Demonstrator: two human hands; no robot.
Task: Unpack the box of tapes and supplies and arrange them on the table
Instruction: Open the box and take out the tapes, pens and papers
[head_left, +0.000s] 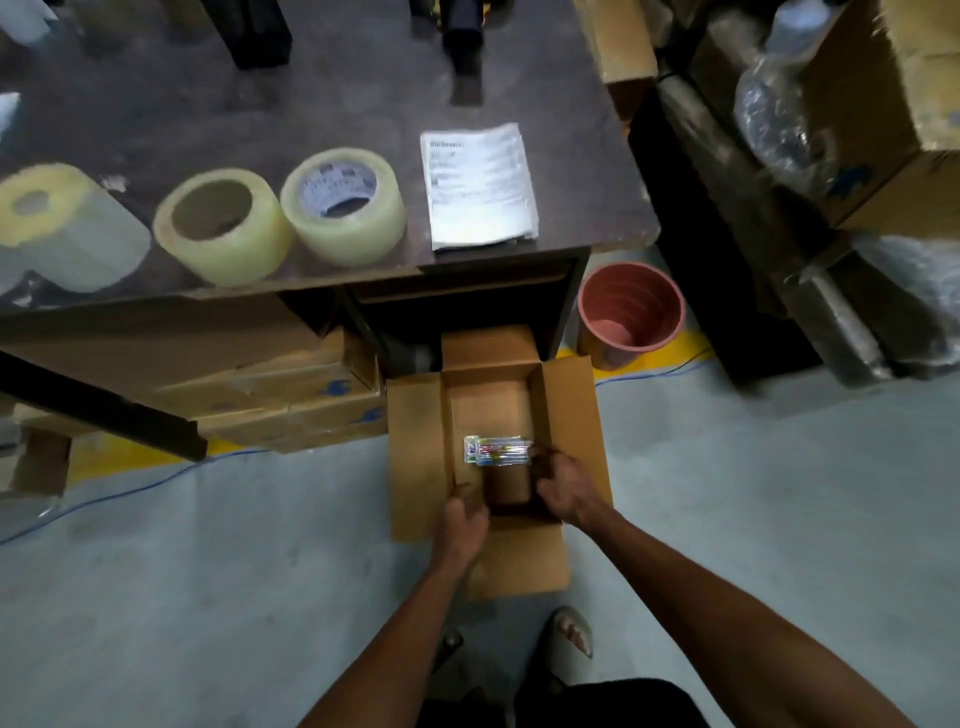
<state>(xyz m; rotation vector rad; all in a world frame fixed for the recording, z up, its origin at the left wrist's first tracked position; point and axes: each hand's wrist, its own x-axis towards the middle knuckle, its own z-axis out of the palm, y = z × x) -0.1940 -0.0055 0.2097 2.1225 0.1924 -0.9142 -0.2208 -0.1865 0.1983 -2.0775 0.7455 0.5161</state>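
Both hands reach into the open cardboard box (415, 457) on the floor. The right hand (563, 486) curls its fingers around a clear packet of pens (496, 449); the left hand (462, 519), fingers bent, rests at the box's near-left inner wall, its grasp unclear.

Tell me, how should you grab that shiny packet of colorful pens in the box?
Pinch the pen packet by a short end, reaching straight down through the open top of the cardboard box. It lies flat, long and thin, so fingers probably fit best around its narrow end. The right hand already touches its right end.
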